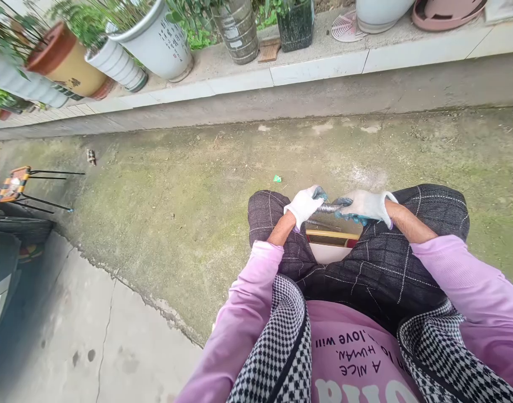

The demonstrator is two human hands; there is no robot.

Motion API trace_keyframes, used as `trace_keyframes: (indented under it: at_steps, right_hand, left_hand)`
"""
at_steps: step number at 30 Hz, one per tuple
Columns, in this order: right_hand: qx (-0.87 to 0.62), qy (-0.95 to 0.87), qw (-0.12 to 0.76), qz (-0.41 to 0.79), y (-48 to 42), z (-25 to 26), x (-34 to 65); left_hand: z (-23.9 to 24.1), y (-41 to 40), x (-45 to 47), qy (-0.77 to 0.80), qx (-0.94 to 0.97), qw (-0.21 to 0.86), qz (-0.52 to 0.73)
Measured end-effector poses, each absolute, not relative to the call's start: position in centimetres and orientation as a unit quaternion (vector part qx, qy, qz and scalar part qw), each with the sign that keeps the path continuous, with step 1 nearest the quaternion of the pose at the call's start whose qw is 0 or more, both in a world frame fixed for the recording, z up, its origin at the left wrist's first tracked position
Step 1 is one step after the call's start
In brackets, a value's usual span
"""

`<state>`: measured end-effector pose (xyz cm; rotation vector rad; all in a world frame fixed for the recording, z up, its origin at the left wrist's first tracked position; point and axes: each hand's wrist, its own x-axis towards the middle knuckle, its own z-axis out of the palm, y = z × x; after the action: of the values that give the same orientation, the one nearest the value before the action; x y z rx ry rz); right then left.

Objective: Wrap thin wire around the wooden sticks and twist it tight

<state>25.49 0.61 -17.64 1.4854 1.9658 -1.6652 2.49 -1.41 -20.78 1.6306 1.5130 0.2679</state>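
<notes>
The left hand [303,206] and right hand [368,206], both gloved, have fingers [318,195] closed round opposite ends of a short grey rod [329,208], held between the knees [433,208] above the concrete ground [189,212]. Stiff twisted metal, I'd guess, best gripped at its ends

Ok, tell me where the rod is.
Head view, centre: the rod is gripped between the left hand and right hand, between the knees.
</notes>
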Motion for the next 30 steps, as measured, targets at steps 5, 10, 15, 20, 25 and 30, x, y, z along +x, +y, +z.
trace_keyframes:
  at_steps: [5,10,15,20,25,30]
  right_hand:
    - [0.508,0.783,0.135,-0.335,0.5,-17.3,25.2]
    - [0.478,0.786,0.239,-0.311,0.5,-17.8,24.8]
    - [0.502,0.764,0.243,-0.324,1.0,-18.0,23.9]
    - [0.536,0.753,0.231,-0.304,2.0,-18.4,24.1]
    - [0.535,0.747,0.229,-0.322,2.3,-19.3,24.8]
    - [0.539,0.740,0.251,-0.315,2.1,-20.1,24.7]
  left_hand:
    - [-19.8,-1.3,2.2,0.639,0.668,0.371,0.089]
    - [-19.8,-1.6,2.8,0.616,0.727,0.304,0.002]
    - [-20.1,-1.8,3.4,0.607,0.727,0.316,-0.055]
    - [-20.6,-1.4,3.1,0.619,0.679,0.393,0.025]
    - [-20.7,-1.3,2.6,0.623,0.691,0.362,0.055]
    - [-20.8,-1.4,3.0,0.626,0.684,0.373,0.042]
